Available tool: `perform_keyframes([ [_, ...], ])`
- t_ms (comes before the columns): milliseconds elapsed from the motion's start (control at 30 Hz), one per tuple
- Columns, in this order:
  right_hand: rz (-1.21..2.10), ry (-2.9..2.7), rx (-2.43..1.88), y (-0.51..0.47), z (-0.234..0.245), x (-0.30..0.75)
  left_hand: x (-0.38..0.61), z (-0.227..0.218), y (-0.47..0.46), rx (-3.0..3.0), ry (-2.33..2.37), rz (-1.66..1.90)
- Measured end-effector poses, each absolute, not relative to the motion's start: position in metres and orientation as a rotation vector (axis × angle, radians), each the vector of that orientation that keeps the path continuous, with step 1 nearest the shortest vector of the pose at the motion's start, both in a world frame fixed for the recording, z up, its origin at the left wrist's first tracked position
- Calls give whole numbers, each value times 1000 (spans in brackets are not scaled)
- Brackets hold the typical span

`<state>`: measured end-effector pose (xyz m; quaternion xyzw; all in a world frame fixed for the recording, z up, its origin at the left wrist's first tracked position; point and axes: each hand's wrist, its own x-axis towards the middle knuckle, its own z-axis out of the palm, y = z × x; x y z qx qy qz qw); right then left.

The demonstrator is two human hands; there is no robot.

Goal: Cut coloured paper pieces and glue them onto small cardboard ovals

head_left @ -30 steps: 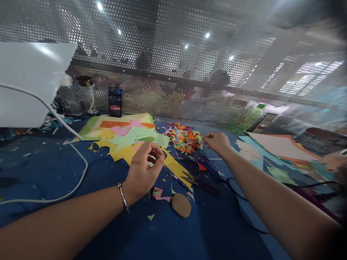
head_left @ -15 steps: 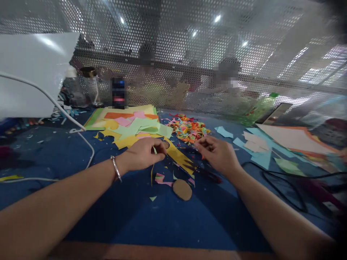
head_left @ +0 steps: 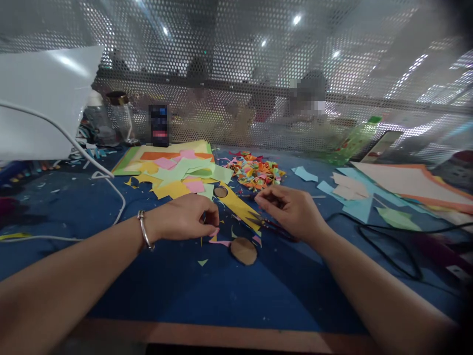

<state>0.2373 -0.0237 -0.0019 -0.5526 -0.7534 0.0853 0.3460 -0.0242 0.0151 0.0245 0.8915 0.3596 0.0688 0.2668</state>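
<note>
My left hand [head_left: 185, 217] is low over the blue table, thumb and forefinger closed together beside a pink paper strip [head_left: 220, 243]. What is between those fingertips, if anything, is hidden. Fingers curled and tips pinched, my right hand [head_left: 290, 209] hovers in front of the pile of tiny multicoloured paper snippets [head_left: 258, 172]. Anything in its pinch is too small to name. Scissors [head_left: 271, 227] lie below it, blades over a yellow paper strip [head_left: 238, 207]. An oval cardboard piece [head_left: 244, 250] lies between the hands, and a smaller cardboard disc [head_left: 220, 192] farther back.
Coloured paper sheets [head_left: 177, 170] are stacked at the back left, with a phone [head_left: 159, 125] standing behind. Blue and white papers [head_left: 406, 185] lie right, near a black cable [head_left: 391, 256]. A white cable [head_left: 120, 197] crosses the left. A perforated screen [head_left: 236, 98] stands behind.
My left hand has come down and nearer, towards the pink strip, uncovering the small cardboard disc. My right hand has shifted slightly left. The view has moved a little.
</note>
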Motion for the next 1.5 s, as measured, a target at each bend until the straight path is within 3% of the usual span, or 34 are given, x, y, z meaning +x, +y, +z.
perform_keyframes([
  [233,205,-1967,-1443,-26,-2,237,-21,10,17,2478,989,382],
  [400,228,-2009,-1488,-23,-1,241,-24,22,16,2500,947,226],
  [600,369,-2253,-1558,-22,2,246,-40,22,43,2440,1156,675],
  [933,387,-2459,-1647,-28,3,253,-43,10,58,2538,1295,834],
  [1233,361,-2495,-1656,-26,-1,255,-67,13,72,2730,1196,421],
  [1500,262,-2370,-1675,-27,8,255,-80,25,87,2570,1544,1154],
])
